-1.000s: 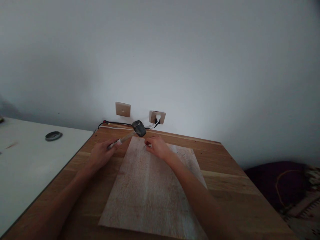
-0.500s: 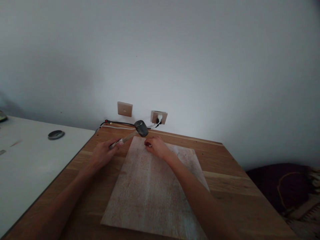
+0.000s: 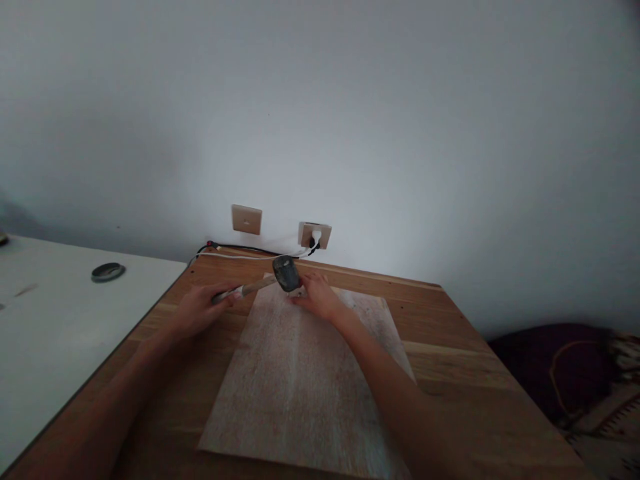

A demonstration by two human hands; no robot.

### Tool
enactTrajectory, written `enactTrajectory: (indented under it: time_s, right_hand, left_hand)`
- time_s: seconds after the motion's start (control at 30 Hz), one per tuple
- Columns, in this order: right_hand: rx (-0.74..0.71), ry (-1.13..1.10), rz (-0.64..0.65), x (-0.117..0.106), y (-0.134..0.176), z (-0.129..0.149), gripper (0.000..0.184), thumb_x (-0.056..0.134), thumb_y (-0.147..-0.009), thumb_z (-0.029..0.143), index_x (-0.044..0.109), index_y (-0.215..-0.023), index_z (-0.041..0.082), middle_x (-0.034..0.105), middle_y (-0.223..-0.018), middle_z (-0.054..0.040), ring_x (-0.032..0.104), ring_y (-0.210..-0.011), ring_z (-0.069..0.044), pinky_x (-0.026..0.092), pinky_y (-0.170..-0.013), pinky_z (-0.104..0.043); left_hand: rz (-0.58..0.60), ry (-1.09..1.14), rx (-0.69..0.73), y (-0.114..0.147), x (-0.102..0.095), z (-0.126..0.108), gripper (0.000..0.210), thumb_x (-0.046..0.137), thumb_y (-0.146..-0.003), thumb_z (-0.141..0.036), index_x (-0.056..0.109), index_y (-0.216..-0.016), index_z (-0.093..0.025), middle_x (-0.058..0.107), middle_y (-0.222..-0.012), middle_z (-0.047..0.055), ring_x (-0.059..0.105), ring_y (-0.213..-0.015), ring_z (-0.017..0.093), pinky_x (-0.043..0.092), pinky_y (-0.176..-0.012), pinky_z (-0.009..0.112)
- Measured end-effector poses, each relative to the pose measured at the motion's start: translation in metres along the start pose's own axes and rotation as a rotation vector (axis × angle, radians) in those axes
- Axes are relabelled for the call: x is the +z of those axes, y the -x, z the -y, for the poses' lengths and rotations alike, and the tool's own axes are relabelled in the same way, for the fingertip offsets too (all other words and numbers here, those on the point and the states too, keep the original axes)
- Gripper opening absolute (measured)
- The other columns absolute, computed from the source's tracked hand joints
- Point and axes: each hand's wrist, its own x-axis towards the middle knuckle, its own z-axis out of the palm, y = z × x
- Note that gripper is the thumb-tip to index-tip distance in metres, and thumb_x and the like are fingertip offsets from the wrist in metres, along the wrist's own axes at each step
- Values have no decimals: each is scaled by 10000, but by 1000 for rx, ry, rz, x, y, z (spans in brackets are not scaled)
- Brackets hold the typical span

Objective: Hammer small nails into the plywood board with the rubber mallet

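My left hand (image 3: 204, 307) is wrapped around the handle of a mallet (image 3: 286, 274) with a dark, rounded head and a light wooden shaft. The mallet's head is low over the far part of a pale wooden board (image 3: 295, 380), right beside the fingers of my right hand (image 3: 319, 297). Thumb and fingers of that hand pinch close to the board's surface. A thin upright nail (image 3: 289, 295) shows just under the mallet head at the thumb tip; its lower end is hard to make out.
The board lies on a brown wooden table (image 3: 450, 360) against a wall. Cables (image 3: 245, 252) run along the table's back edge to a wall socket (image 3: 315, 236). To the left stands a white table (image 3: 60, 333) with a round dark lid (image 3: 108, 271). Purple fabric (image 3: 550, 360) lies at the right.
The mallet head has come down and slightly right, to beside my right fingers. My right hand stays at the board's far part, and the view has shifted slightly.
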Motion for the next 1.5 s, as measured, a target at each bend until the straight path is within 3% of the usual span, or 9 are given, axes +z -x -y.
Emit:
enactTrajectory:
  time_s: [0.17,0.43,0.6,0.73,0.93,1.03,1.17,1.23,1.5]
  right_hand:
    - [55,-30,-87,-17,25,-19,520,785,-897,319,622,-1355,134,635,-1361,-180,549,-1312,-318,401,-1106,-485]
    - [28,-163,-223,-24,92,-32,438,679,-959,285,598,-1383,216,595,-1349,-149,569,-1287,-291,439,-1132,-503]
    - [115,-329,-348,-35,154,-36,366,644,-975,362,641,-1325,256,618,-1296,-124,618,-1205,-279,525,-1041,-479]
    - [254,-417,-498,-35,208,-36,299,653,-962,389,687,-1229,260,645,-1225,-112,655,-1096,-265,576,-907,-437]
    - [449,-602,-634,-15,271,-10,251,735,-911,425,753,-1120,287,691,-1122,-95,654,-931,-251,557,-812,-402]
    - [500,-933,-653,-13,276,16,282,800,-855,487,773,-1059,295,690,-977,-66,622,-852,-229,527,-776,-367]
    - [531,-1789,-621,-25,258,49,555,680,-844,749,770,-1037,236,639,-871,-56,563,-740,-181,465,-641,-301]
    - [507,-2027,-580,-33,247,59,595,676,-853,742,771,-1078,199,620,-843,-49,538,-716,-162,448,-631,-285]
    - [410,-2258,-543,-44,236,73,550,676,-898,668,760,-1130,176,514,-695,16,445,-641,-134,409,-624,-258]
  left_hand:
    - [46,-183,-3,2,1,-6,637,410,-950,-665,752,-1292,-250,817,-1050,86,759,-923,312,545,-792,352]
    - [39,-241,-3,0,8,-12,556,452,-954,-603,750,-1295,-281,814,-1077,95,753,-971,321,542,-830,360]
    - [-65,-370,163,4,14,-68,457,474,-1009,-519,706,-1356,-333,768,-1224,87,734,-1029,311,541,-813,373]
    - [-12,-437,304,16,38,-119,371,523,-1030,-426,715,-1331,-327,770,-1144,93,733,-984,297,543,-789,376]
    - [89,-461,343,29,73,-150,296,569,-1008,-275,725,-1260,-259,761,-1055,101,728,-990,293,557,-848,397]
    - [100,-451,321,30,74,-153,300,616,-972,-243,723,-1253,-240,753,-1095,113,724,-1028,297,554,-884,400]
    - [111,-439,314,31,71,-154,319,635,-940,-229,730,-1245,-227,752,-1115,123,725,-1034,319,533,-926,435]
    - [122,-435,323,34,72,-152,313,640,-935,-253,735,-1232,-231,760,-1111,127,723,-1038,330,517,-942,452]
    - [225,-390,332,37,75,-141,421,658,-910,-301,689,-1324,-231,751,-1190,141,682,-1132,334,487,-983,471]
